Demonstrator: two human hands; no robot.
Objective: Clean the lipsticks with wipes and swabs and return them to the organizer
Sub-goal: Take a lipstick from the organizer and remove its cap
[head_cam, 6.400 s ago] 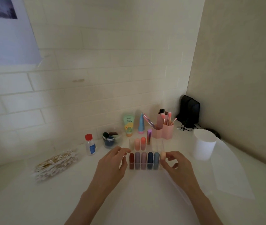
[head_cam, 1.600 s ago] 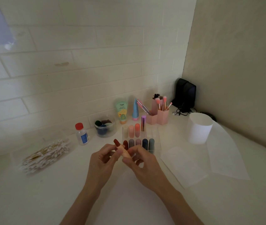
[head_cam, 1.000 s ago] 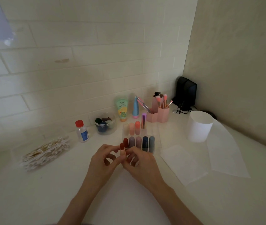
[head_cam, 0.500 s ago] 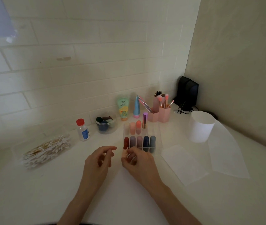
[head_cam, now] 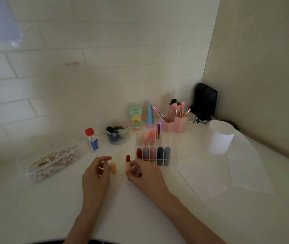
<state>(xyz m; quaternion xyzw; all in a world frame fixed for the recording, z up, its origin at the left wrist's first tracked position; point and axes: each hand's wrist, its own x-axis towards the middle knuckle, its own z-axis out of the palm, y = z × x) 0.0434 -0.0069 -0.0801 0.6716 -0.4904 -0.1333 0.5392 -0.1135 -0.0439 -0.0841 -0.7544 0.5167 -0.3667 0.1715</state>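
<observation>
As the right hand (head_cam: 145,175) pinches the lipstick (head_cam: 128,163) upright, its cap (head_cam: 113,168) meets left hand's (head_cam: 94,178) fingers; grip unclear.

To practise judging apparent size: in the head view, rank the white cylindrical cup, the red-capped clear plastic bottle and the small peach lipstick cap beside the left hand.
1. white cylindrical cup
2. red-capped clear plastic bottle
3. peach lipstick cap, smallest despite being nearest the camera

The left hand (head_cam: 94,175) and right hand (head_cam: 145,175) are bare, as are both slim forearms (head_cam: 189,213); dark clothing (head_cam: 80,242) edges the bottom.
</observation>
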